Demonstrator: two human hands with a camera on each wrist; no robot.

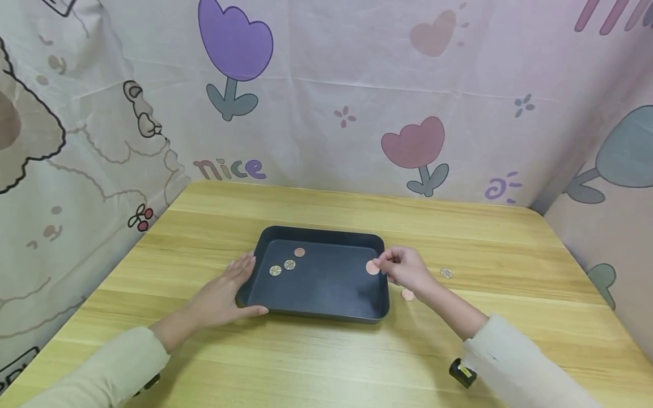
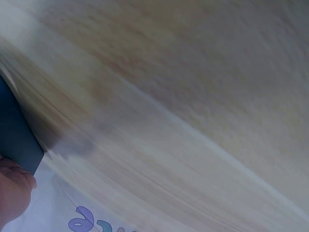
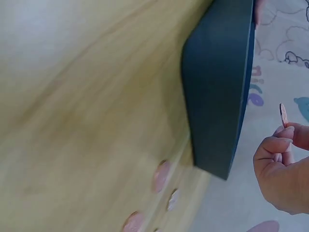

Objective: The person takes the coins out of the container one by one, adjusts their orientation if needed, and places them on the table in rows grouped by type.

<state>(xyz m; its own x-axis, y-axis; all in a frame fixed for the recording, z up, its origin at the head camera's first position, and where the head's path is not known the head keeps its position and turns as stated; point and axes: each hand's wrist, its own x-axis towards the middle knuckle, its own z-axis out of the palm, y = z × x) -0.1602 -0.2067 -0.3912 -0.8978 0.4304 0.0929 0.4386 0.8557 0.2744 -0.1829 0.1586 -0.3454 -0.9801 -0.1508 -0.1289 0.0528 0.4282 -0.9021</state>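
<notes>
A dark rectangular baking tray (image 1: 326, 289) sits on the wooden table. My left hand (image 1: 219, 294) rests at its left end, fingers extended along the side and thumb at the front edge; the left wrist view catches only some fingers (image 2: 14, 191) by the tray's corner. Above the tray's right end, my right hand (image 1: 407, 268) pinches a copper-coloured coin (image 1: 373, 267) between thumb and fingertips. The right wrist view shows this coin (image 3: 283, 115) held upright, above the rim. Inside the tray, toward the left, lie a copper-coloured coin (image 1: 299, 252) and two gold-coloured coins (image 1: 275, 271).
On the table right of the tray lie a silver-coloured coin (image 1: 446, 273) and a copper-coloured coin (image 1: 407, 294), partly behind my right hand. A small black device (image 1: 462, 372) shows at the right sleeve. Printed cloth (image 1: 316, 141) hangs behind the table (image 1: 316, 362).
</notes>
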